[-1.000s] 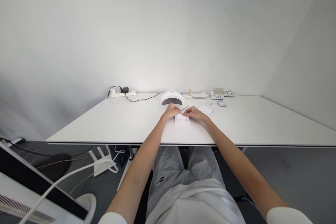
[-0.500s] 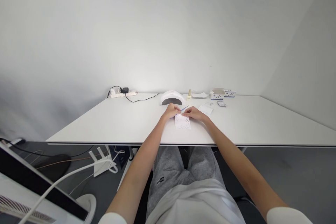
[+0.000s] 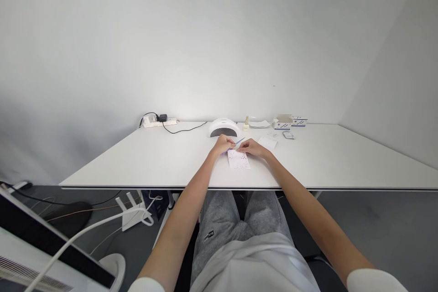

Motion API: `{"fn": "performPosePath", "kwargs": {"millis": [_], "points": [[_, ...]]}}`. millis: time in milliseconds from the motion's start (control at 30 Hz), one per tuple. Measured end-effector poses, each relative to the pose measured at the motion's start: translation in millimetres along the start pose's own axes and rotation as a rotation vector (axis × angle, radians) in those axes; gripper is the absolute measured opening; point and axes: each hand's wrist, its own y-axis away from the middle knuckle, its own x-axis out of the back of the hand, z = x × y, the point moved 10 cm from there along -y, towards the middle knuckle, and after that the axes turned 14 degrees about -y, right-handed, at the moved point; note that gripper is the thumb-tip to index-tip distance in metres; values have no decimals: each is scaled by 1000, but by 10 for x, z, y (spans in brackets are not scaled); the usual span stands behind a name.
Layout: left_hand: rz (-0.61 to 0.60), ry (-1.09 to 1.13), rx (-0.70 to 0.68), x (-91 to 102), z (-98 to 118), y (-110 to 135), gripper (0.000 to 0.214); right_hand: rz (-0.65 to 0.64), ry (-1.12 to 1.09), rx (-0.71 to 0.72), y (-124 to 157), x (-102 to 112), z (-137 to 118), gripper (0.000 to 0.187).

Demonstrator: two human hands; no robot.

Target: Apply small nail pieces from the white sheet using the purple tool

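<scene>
My left hand (image 3: 224, 143) is closed around a thin blue pointed tool (image 3: 240, 140), possibly tweezers, whose tip points up and to the right. Beside it, my right hand (image 3: 252, 147) pinches the top edge of a small white sheet with tiny dark and pink marks (image 3: 238, 161). The sheet hangs toward me from between the fingertips, just over the white table. Both hands are close together, and the fingertips partly hide what lies between them. Behind them stands a white dome-shaped nail lamp (image 3: 223, 123).
A bottle with a gold cap (image 3: 246, 124), a white tray (image 3: 259, 124) and blue-and-white boxes (image 3: 282, 123) line the wall. White paper (image 3: 268, 143) and a small packet (image 3: 289, 135) lie to the right. A power strip (image 3: 160, 122) with a black cable sits at left.
The lower part of the sheet has swung slightly to the right and tilted a little. Both hands keep nearly the same place and grip.
</scene>
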Motion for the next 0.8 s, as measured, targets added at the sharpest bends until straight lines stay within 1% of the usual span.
{"fn": "performPosePath", "kwargs": {"millis": [333,800], "points": [[-17,57,26,-23,-33,-18,3,-27,-9,11,18,-51,-35,40],[-9,70,46,-20,-58,-24,4,50,-46,28,6,47,-28,39]]}}
